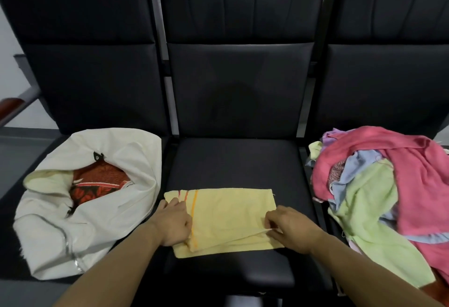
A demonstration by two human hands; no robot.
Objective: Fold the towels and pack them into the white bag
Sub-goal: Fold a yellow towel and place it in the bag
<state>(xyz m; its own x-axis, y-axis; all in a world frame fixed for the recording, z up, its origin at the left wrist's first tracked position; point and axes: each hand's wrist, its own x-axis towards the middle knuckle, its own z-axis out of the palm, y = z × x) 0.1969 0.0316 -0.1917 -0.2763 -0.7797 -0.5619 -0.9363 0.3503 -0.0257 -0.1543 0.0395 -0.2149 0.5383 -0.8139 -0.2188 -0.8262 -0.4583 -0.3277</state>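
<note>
1. The yellow towel (226,214), already folded to a band, lies on the front half of the middle seat (233,161); its long axis runs left to right across the seat, reaching almost to the front edge.
2. The left hand (171,224) rests on the towel's left end beside the orange stripe, fingers curled at the cloth's edge; whether this grip pinches the cloth or only presses it I cannot tell.
3. The right hand (291,227) pinches a raised fold at the towel's right end, near the front right corner; that grip is closed on the cloth.
4. Each hand sits at one end of the long axis, so the next fold, as I judge it, brings one end over the other.
5. The white bag (97,214) lies on the left seat, just beside the towel's left end, mouth open with a red patterned cloth (97,183) inside; the left hand is the nearer one to it.
6. A heap of unfolded towels (379,190), pink, green and blue, fills the right seat, near the right hand; nothing stands between towel and bag.
</note>
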